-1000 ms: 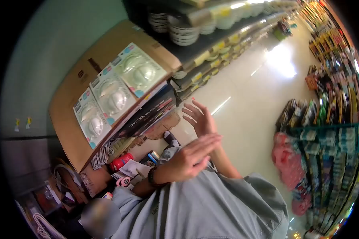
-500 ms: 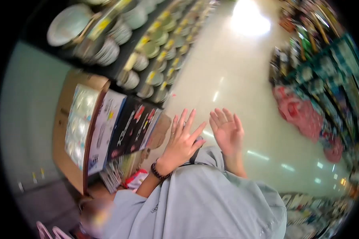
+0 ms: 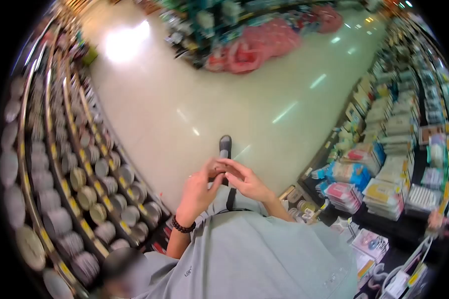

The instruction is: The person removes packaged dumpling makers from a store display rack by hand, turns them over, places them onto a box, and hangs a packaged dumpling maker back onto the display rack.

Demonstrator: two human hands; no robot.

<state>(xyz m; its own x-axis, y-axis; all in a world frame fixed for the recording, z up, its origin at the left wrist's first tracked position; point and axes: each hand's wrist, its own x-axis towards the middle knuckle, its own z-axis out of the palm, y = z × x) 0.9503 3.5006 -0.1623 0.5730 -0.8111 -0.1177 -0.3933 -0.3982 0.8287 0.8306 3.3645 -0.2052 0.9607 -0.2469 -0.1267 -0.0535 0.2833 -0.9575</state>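
- left hand (image 3: 196, 193): fingers loosely curved, released.
- right hand (image 3: 252, 185): fingers released, tips close to the left hand's; contact cannot be confirmed.
- gray shirt (image 3: 254, 254): on the torso, near both hands.
- dark shoe (image 3: 225, 143): beyond the hands.

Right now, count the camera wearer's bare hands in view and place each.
2. The left hand is at the image's centre-left, a dark beaded bracelet at its wrist; the right hand is just right of it. Neither is fully hidden, though some fingers overlap.
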